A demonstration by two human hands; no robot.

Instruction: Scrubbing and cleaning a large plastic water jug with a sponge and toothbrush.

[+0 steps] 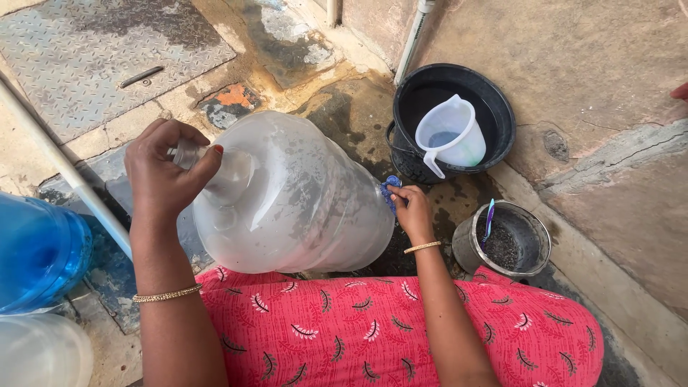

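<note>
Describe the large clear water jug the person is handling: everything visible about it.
The large water jug is translucent, cloudy plastic, with a rounded ribbed body narrowing to a short neck. It lies tipped on its side over wet stone ground, just above the person's red-patterned lap. The left hand wraps the neck; the right hand presses a blue scrubber against its base end. Smudges and grime show on the walls. Whether water is inside cannot be told.
</note>
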